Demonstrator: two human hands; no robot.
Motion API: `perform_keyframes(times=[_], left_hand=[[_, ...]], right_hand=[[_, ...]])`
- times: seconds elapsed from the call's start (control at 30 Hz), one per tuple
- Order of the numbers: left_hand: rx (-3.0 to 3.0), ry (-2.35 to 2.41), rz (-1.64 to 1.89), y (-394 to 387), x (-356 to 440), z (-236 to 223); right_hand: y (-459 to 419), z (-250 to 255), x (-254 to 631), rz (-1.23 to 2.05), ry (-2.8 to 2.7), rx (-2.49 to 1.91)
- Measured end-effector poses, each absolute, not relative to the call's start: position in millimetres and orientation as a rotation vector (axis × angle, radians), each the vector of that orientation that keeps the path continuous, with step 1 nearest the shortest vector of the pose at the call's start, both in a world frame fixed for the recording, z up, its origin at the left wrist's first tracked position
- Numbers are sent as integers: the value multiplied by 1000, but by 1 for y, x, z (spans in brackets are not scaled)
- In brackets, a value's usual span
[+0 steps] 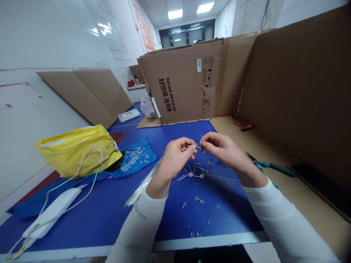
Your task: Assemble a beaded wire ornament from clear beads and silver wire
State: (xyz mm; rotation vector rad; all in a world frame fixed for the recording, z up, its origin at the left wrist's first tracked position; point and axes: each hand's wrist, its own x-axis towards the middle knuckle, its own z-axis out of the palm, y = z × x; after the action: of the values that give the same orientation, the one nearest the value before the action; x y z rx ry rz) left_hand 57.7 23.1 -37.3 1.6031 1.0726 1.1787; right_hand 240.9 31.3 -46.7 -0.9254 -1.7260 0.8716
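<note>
A thin wire [197,147] is pinched between the closed fingertips of the left hand [175,157] and the right hand [221,147], above a blue tabletop [170,228]. A beaded wire loop [192,174] is lying beneath the hands, and a second beaded loop [196,215] is placed nearer the table edge. A bundle of straight wires [142,186] is partly hidden by the left wrist. Clear beads [134,159] are spread on a blue cloth [148,155] beside a yellow plastic bag [76,151]. A white corded device [52,212] is laid at the left. Teal-handled pliers [270,168] are left on a cardboard sheet [309,204], and a cardboard box panel [178,84] is stood up beyond the hands.
</note>
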Motion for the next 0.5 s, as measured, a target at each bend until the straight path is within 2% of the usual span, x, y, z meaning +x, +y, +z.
perform_keyframes(times=[0.3, 0.5], left_hand=[[1402, 836, 1174, 26, 52, -35], [1375, 886, 1246, 27, 47, -33]], right_hand=[[35, -45, 246, 947, -1558, -937], [37, -43, 252, 961, -1477, -948]])
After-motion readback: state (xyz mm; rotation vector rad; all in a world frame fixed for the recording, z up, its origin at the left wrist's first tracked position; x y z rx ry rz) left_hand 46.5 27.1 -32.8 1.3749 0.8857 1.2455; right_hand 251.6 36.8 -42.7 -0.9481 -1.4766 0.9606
